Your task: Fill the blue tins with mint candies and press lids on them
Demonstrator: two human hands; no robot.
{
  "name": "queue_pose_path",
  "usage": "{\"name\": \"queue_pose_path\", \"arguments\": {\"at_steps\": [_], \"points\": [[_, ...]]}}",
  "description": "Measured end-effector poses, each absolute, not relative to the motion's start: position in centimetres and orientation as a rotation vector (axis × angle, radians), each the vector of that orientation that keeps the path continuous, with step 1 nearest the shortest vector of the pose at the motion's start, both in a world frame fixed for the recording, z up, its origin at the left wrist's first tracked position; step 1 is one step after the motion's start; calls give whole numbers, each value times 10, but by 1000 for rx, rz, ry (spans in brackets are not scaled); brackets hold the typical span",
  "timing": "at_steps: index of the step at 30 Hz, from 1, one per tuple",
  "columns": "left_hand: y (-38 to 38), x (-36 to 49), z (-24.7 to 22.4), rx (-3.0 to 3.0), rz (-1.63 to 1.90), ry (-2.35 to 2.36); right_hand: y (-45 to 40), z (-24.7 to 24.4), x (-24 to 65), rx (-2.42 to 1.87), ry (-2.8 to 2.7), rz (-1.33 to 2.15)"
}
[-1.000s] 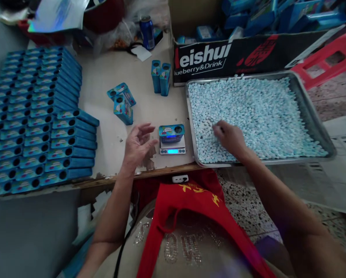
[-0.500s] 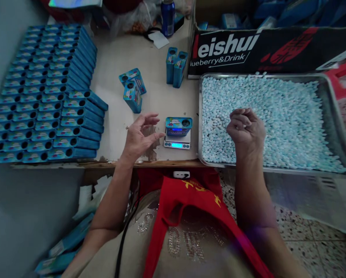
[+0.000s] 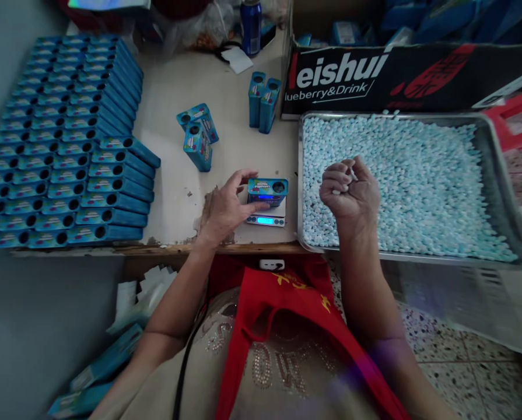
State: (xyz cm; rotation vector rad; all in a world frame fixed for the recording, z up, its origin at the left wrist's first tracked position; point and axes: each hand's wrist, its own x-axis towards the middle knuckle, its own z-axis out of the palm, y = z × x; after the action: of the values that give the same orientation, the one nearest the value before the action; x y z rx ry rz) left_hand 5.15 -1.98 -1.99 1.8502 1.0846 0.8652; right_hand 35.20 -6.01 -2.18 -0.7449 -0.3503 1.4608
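A blue box (image 3: 267,188) with a round hole in its top stands on a small scale (image 3: 265,221) with a lit display. My left hand (image 3: 228,210) is at the box's left side, fingers spread, the thumb along its front and the fingertips near its back corner; whether they touch is hard to tell. Over the left part of a metal tray (image 3: 300,175) of pale blue candies (image 3: 418,175), my right hand (image 3: 351,189) is curled palm up around a few candies.
Rows of blue boxes (image 3: 68,140) fill the table's left. Two boxes (image 3: 198,137) lean together mid-table, and two more (image 3: 263,102) stand farther back. A black carton (image 3: 330,81) is behind the tray, beside a blue can (image 3: 251,29).
My left hand has moved right to the box on the scale. My right hand has shifted left over the tray, and candies now show between its fingers.
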Motion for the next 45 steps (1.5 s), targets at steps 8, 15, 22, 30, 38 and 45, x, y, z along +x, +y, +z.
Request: {"name": "queue_pose_path", "arguments": {"at_steps": [8,15,22,30,38,45], "points": [[-27,90,23,1999,800,1101,-51,15,317,-868,-508,1216],[-20,128,20,2115,916,900,-47,41,300,-974,-554,932],[-19,137,12,2107,935,900,-52,36,300,-1042,-800,765],[-19,129,6,1989,978,936,-51,44,277,-1005,-707,746],[-17,74,-15,1702,906,941,-76,28,322,-1179,-809,670],[-12,51,-41,1593,884,852,-137,-18,363,-2065,-1901,364]]}}
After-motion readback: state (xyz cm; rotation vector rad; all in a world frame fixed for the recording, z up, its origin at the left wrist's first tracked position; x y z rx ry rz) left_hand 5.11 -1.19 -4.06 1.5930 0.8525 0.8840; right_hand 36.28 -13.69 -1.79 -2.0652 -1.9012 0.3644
